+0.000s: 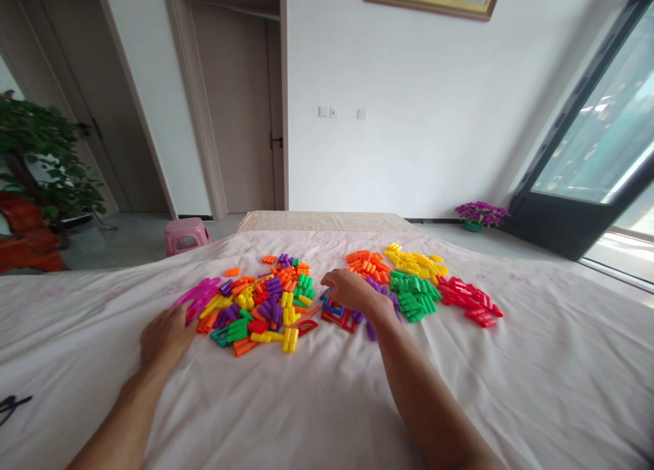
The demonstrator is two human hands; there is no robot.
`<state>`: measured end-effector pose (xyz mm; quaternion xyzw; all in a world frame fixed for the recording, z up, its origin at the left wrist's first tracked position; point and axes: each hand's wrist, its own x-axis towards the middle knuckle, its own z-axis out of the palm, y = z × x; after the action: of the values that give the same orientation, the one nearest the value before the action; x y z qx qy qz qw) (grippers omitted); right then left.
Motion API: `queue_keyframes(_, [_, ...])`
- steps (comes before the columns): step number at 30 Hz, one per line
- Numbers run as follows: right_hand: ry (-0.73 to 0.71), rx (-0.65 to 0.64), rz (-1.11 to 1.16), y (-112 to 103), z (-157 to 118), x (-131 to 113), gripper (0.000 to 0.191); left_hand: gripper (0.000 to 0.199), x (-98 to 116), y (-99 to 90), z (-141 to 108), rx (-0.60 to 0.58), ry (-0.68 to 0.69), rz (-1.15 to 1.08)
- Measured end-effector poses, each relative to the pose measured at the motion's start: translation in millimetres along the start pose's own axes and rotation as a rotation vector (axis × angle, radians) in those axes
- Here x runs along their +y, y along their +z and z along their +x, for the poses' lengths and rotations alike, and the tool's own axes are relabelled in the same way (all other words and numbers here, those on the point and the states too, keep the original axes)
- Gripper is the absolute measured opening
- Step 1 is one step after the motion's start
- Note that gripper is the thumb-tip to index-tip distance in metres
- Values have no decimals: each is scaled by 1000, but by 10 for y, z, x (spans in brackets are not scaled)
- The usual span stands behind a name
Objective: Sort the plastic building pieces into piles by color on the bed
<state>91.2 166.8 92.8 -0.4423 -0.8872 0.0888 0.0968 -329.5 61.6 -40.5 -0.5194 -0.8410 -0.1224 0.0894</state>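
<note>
At the left of a mixed heap of coloured plastic building pieces (273, 296), my left hand (168, 334) has its fingers closed on a magenta plastic piece (203, 294) with several prongs. My right hand (350, 289) is bent over a small group of flat blue pieces (334, 309) and red pieces (347, 323). Its fingers curl down, and what lies between the fingertips is hidden. Purple pieces (378, 286) show partly behind my right wrist. Separate piles of orange (368, 265), yellow (416, 263), green (415, 296) and red pieces (470, 298) lie to the right.
A pale, wrinkled cloth (286, 409) covers the surface under the pieces. A dark thin object (15, 403) lies at the far left edge. Beyond stand a pink stool (187, 236), a leafy plant (45, 157) and a pot of purple flowers (481, 214).
</note>
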Motion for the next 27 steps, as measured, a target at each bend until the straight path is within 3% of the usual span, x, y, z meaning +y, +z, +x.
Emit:
queue_keyframes(4, [-153,-22,43,243,42,-364,21,55,-1,-8,-6,0,6,-14])
queue_keyframes(7, [-206,-24,51,419,57,-524,21,56,2,-15,-4,5,3,-42])
queue_keyframes(15, [-289,-12,19,764,114,-568,40,56,-39,40,21,16,17,-81])
queue_keyframes(19, [-255,4,91,671,85,-536,48,59,-48,56,29,5,12,-73])
queue_keyframes(22, [-207,93,169,485,79,-427,50,57,-69,87,49,-11,10,-46])
queue_keyframes(27, [21,310,377,164,111,49,31,55,-143,205,107,-50,-12,36])
